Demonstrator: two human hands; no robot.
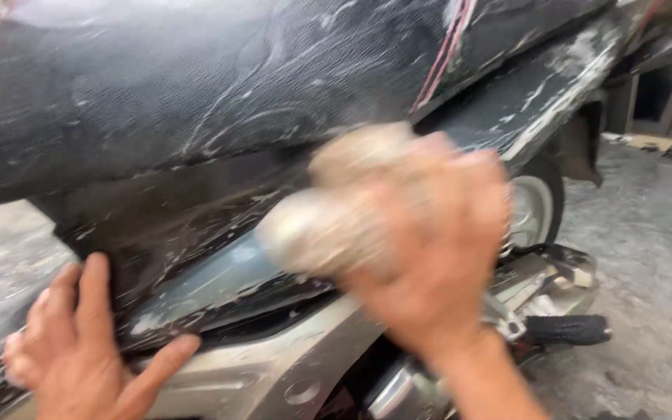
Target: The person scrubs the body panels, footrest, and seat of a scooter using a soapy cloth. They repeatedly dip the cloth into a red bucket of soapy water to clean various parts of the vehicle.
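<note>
Wet grey concrete floor (647, 233) lies behind the soapy scooter. Your sponge (336, 210) (blurred, pale, sudsy) presses against the dark side panel (196, 225) just below the black seat (196, 85); it looks soft, light and probably slippery, best gripped around its bulk. Your right hand (437, 241) is curled closed over it. Your left hand (87, 350) rests spread flat on the lower panel, holding nothing.
</note>
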